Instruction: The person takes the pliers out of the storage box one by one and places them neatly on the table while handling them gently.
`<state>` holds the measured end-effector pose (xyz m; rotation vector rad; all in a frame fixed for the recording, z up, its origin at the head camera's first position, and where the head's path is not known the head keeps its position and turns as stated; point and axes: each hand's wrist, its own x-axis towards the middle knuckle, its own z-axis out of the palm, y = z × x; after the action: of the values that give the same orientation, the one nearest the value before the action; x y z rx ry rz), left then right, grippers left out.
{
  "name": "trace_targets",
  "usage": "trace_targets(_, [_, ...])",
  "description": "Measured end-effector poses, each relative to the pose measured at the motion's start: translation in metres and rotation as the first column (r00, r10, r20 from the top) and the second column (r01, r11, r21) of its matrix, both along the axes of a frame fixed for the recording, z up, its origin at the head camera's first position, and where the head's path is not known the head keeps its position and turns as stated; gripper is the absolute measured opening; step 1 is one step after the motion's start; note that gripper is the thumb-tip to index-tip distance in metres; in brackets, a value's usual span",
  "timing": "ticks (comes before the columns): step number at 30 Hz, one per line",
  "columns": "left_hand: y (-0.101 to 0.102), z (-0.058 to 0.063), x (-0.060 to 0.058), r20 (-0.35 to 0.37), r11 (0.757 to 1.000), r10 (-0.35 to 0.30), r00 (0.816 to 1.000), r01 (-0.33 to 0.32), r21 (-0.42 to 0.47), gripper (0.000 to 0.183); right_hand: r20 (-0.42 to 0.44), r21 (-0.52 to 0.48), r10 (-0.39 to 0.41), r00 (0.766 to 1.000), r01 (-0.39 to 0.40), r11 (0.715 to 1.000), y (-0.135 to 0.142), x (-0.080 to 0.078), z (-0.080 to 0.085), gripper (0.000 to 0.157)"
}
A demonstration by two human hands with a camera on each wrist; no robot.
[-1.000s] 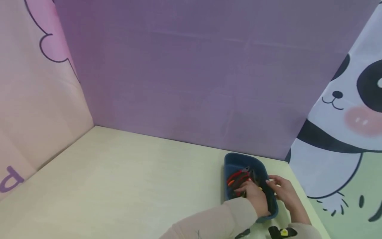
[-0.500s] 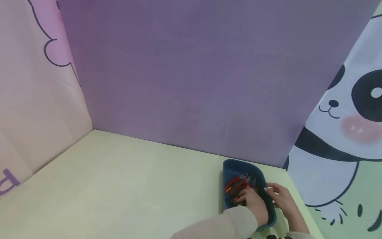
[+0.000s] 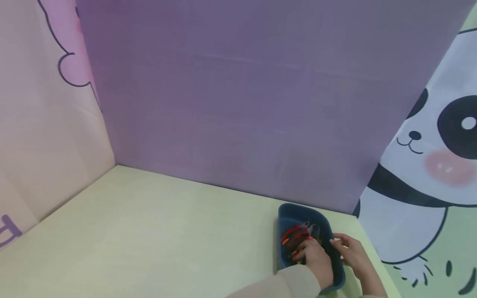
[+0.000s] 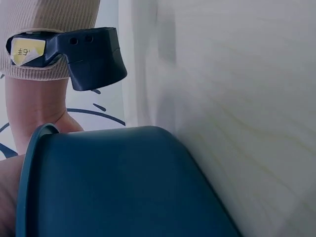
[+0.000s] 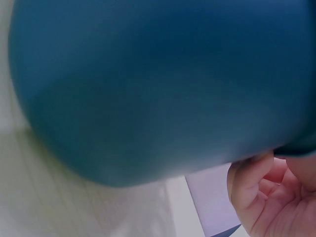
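Note:
A deep blue plastic bin stands at the right of the table, with pliers in it that have red and dark handles with orange ends. My left hand reaches over the near rim, its fingers down among the tools; whether they grip one is hidden. At the bin's right side my right hand holds the rim. The right wrist view has those fingers curled against the outer wall, below the rim. Mostly bin wall fills the left wrist view, with part of my left hand at its edge.
The pale tabletop stretches left of the bin. Behind it rises a purple wall panel, and a panda-print panel borders the right edge. A dark wrist camera sits on my right sleeve.
The head view has tilted up slightly, so bin and hands appear lower. My left hand's fingers have shifted a little among the pliers; my right hand stays at the rim.

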<state>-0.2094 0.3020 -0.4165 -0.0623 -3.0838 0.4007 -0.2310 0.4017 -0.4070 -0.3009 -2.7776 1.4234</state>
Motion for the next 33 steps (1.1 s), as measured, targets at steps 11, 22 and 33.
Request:
trace_targets(11, [0.001, -0.004, 0.002, -0.012, 0.999, -0.018, 1.0, 0.018, 0.026, 0.032, 0.012, -0.002, -0.012, 1.0, 0.012, 1.0, 0.002, 0.006, -0.007, 0.042])
trace_targets(22, [-0.004, -0.002, -0.002, -0.009, 0.993, -0.116, 0.993, 0.116, 0.013, 0.036, 0.016, -0.005, 0.001, 1.0, -0.001, 1.0, 0.005, 0.004, -0.003, 0.044])
trace_targets(33, [-0.032, 0.014, -0.013, 0.047, 0.953, -0.27, 0.962, 0.26, 0.155, 0.069, 0.003, -0.009, 0.015, 1.0, -0.015, 1.0, 0.002, 0.002, -0.002, 0.043])
